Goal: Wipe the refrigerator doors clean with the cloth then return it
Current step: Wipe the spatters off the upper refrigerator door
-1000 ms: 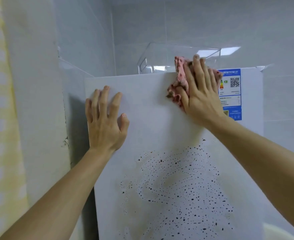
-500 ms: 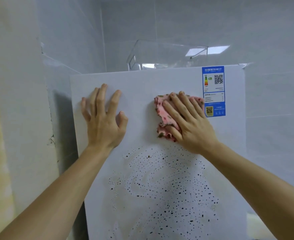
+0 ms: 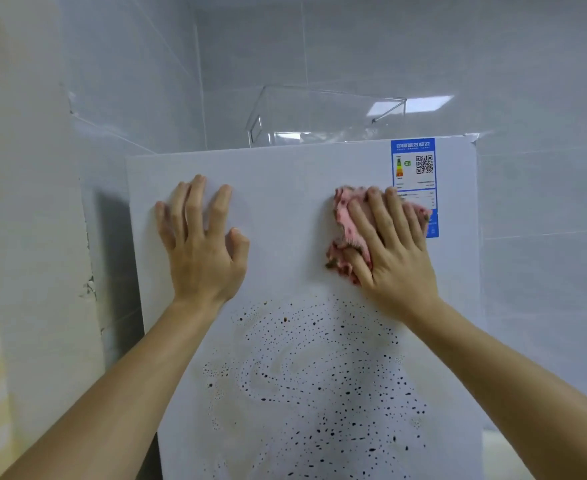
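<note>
The white refrigerator door fills the middle of the head view. Its lower half is covered with dark specks and brownish smears. My right hand presses a bunched pink cloth flat against the upper right of the door, fingers straight and spread over it. The cloth's right edge overlaps the bottom of a blue energy label. My left hand rests open on the upper left of the door, fingertips touching the surface, holding nothing.
A clear plastic bin stands on top of the refrigerator. Grey tiled walls close in behind and to the right. A pale wall corner with chipped paint stands close on the left, leaving a narrow gap beside the fridge.
My right hand slid the cloth down from the door's top edge, then to the right onto the lower part of the label. My left hand stayed in place.
</note>
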`<state>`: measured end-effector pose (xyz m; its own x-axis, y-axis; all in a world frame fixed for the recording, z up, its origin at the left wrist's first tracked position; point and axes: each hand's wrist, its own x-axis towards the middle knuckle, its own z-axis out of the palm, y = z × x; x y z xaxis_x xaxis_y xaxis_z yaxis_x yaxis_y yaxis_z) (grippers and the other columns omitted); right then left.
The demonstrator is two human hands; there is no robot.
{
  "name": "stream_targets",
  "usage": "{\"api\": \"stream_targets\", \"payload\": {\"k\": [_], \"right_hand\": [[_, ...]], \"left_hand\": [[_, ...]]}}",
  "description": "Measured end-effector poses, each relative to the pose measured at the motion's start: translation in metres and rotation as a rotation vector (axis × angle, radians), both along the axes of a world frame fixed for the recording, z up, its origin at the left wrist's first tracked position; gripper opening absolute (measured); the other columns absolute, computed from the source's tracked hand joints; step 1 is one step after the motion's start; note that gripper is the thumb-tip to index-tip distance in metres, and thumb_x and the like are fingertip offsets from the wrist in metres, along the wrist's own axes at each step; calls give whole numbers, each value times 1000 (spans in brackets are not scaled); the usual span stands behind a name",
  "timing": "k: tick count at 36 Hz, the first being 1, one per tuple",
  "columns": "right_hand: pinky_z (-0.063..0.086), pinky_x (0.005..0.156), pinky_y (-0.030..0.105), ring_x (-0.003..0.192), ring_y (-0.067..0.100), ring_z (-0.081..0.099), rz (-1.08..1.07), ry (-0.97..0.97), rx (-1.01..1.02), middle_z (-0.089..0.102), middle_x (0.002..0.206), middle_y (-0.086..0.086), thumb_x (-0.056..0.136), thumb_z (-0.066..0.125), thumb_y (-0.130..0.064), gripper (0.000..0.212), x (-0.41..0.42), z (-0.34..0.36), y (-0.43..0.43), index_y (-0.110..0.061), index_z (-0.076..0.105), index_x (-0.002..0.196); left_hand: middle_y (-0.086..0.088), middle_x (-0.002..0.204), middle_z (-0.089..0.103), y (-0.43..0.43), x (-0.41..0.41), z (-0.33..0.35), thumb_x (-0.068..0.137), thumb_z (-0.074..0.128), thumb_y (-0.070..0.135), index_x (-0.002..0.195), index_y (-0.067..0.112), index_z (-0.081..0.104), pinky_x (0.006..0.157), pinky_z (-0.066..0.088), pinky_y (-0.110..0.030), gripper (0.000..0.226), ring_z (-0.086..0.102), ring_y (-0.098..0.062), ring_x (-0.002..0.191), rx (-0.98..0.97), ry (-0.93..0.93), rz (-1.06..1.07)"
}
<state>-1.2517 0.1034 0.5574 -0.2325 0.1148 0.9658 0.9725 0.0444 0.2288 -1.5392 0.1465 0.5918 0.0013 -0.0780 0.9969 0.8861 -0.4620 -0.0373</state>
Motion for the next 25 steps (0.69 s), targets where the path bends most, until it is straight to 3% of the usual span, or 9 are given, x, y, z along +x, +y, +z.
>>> {"api": "stream_targets", "payload": {"k": [3, 6, 11, 14, 19, 25], "right_hand": [[16, 129, 58, 161, 33, 13, -6, -104, -43, 19, 174, 10, 111, 29, -54, 64, 16, -11, -4, -20, 26, 165], [8, 131, 53, 161, 32, 14, -17, -153, -66, 20, 173, 8, 111, 23, -54, 63, 28, 0, -8, -21, 27, 165], [5, 131, 49, 162, 28, 10, 43, 197, -43, 17, 174, 6, 105, 31, -42, 64, 42, 57, -13, -23, 23, 166], [0, 132, 46, 163, 25, 3, 62, 277, -34, 12, 175, 1, 105, 28, -42, 64, 41, 71, -12, -27, 18, 167], [4, 131, 51, 162, 30, 7, 73, 308, -7, 15, 174, 7, 104, 31, -37, 64, 37, 33, -8, -21, 23, 166], [10, 130, 55, 161, 35, 15, 21, 92, -38, 23, 172, 11, 112, 22, -46, 59, 55, -43, -12, -17, 31, 163]], "left_hand": [[-20, 160, 42, 0, 0, 1, 91, 55, 18, 148, 11, 55, 126, 13, -63, 58, 32, -41, 151, 4, 1, 1], [-20, 160, 42, 1, -3, 0, 92, 55, 18, 149, 11, 54, 126, 13, -63, 58, 32, -41, 151, -2, 7, 1], [-21, 160, 42, 1, -2, 2, 92, 54, 18, 149, 10, 54, 126, 14, -64, 58, 33, -42, 151, -4, 12, 10], [-20, 161, 41, 5, 0, 3, 92, 51, 20, 149, 11, 54, 125, 15, -65, 58, 33, -42, 151, 7, 5, 12], [-20, 160, 41, 3, 4, -2, 89, 51, 18, 147, 12, 55, 127, 13, -63, 58, 32, -43, 150, 16, -24, 12], [-19, 161, 40, -5, 38, -2, 91, 55, 22, 147, 16, 59, 126, 13, -62, 56, 30, -41, 150, 5, 97, -9]]}}
